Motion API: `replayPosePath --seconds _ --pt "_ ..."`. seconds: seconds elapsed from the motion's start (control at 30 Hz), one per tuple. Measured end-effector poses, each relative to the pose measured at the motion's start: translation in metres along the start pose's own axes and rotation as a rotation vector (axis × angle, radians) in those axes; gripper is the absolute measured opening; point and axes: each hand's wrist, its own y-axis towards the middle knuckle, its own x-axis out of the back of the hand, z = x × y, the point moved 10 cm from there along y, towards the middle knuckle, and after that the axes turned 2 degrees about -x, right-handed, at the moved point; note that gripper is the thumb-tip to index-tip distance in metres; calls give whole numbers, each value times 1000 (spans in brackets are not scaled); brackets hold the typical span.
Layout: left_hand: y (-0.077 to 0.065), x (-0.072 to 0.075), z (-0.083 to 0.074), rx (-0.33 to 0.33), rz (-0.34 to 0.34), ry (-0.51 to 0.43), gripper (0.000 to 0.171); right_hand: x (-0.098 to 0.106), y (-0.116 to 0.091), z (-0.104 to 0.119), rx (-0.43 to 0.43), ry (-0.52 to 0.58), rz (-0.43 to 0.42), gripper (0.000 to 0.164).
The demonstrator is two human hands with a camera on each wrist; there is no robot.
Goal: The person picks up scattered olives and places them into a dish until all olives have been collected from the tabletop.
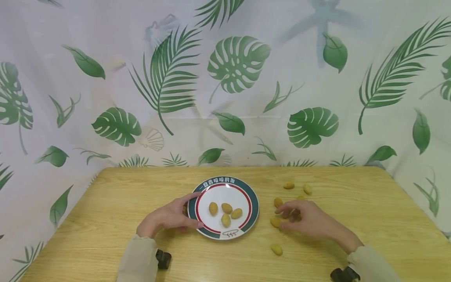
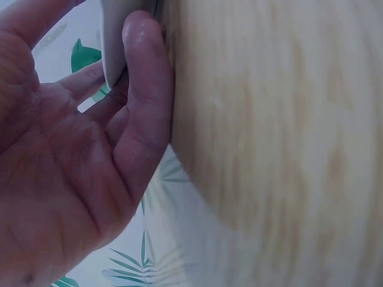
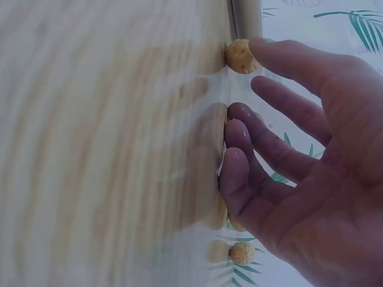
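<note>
A white plate (image 1: pixel 222 196) with a dark green rim and a red ring rests on the wooden table. Several small yellow-brown oval pieces, like nuts or dried fruit, lie on it, one of them (image 1: pixel 213 208) at the left. My left hand (image 1: pixel 174 213) grips the plate's left rim, thumb on top, other fingers partly hidden; the left wrist view shows the plate edge (image 2: pixel 114 42) against them. My right hand (image 1: pixel 308 219) hovers low over the table, fingers loosely bent and spread. Its thumb touches or nearly touches an oval piece (image 3: pixel 241 57); the index finger stands apart from it.
More oval pieces lie right of the plate: one (image 1: pixel 276 249) nearer me, others (image 1: pixel 289 185) (image 1: pixel 307 189) farther back, and one (image 1: pixel 278 202) by the right fingertips. A leaf-patterned curtain (image 1: pixel 239 125) hangs behind the wooden table (image 1: pixel 116 203).
</note>
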Motion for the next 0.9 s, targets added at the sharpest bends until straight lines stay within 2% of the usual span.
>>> replayPosePath --seconds 0.4,0.63,0.9 --pt "1 0 -1 -18 11 5 97 0 5 3 3 -36 7 34" --pt "1 0 0 -12 5 -2 96 -3 5 2 -18 -41 15 29" --pt "-1 -1 -3 -20 12 8 97 -4 4 2 7 -31 11 20"
